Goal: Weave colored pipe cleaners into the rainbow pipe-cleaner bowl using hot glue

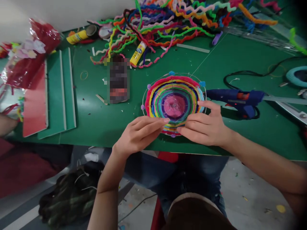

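A round woven disc (174, 102) of coloured pipe cleaners, in rings of pink, purple, blue, yellow and red on a wire hoop, lies on the green table (100, 118) near its front edge. My left hand (140, 133) has its fingers together, pinching the disc's near rim. My right hand (206, 125) grips the near right rim, with its forefinger stretched along the disc's right side.
A blue glue gun (236, 99) with a black cord lies right of the disc. A tangle of loose pipe cleaners (172, 25) fills the far side, with glue sticks (137, 53) beside it. Red and green boards (49, 95) lie at left. A blurred dark object (118, 80) stands left of the disc.
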Available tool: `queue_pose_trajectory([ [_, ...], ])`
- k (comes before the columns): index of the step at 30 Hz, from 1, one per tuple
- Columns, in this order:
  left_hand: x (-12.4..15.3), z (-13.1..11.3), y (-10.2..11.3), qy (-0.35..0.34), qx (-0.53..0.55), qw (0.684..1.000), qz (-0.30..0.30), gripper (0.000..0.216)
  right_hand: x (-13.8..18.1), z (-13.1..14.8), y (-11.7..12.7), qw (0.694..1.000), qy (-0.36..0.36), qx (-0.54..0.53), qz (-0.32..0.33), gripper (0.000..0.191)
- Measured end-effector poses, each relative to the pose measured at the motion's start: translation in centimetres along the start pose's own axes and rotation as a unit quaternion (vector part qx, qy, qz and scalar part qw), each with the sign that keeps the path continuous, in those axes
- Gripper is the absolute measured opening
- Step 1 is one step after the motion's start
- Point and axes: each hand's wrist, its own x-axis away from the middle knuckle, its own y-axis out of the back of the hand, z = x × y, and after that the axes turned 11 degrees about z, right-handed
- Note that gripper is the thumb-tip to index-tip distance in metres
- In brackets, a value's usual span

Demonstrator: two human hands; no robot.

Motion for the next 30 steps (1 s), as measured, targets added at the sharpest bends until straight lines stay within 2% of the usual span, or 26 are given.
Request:
queue_pose_trajectory([
  [4, 0.0, -0.2, -0.2, 0.009, -0.034, 0.999, -0.009, 0.034, 0.1, 0.0, -0.1, 1.000, 0.010, -0.007, 0.007, 0.018],
  [10, 0.5, -0.2, -0.2, 0.020, -0.085, 0.996, -0.027, 0.036, 0.0, -0.1, -0.2, 0.999, -0.019, -0.046, 0.016, 0.018],
  [15, -0.2, -0.3, -0.3, 0.008, -0.170, 0.984, -0.046, 0.023, 0.2, -0.3, -0.7, 0.996, 0.054, 0.040, -0.061, 0.026],
  [20, -0.2, -1.0, -2.1, 0.011, -0.146, 0.983, -0.109, 0.020, 0.5, -0.1, -1.0, 0.989, 0.058, 0.112, -0.083, 0.027],
  [24, 0.1, -1.5, -3.0, 0.040, -0.159, 0.976, -0.145, 0.013, 0.5, -0.2, -1.2, 0.959, 0.102, 0.198, -0.173, 0.022],
  [26, 0.0, -1.7, -3.0, 0.039, -0.174, 0.973, -0.148, 0.012, 0.4, -0.3, -1.3, 0.966, 0.087, 0.167, -0.176, 0.018],
  [30, -0.6, -2.0, -2.7, 0.081, -0.168, 0.973, -0.138, 0.003, 0.3, -0.4, -1.3, 0.995, -0.033, 0.000, -0.095, 0.009],
])
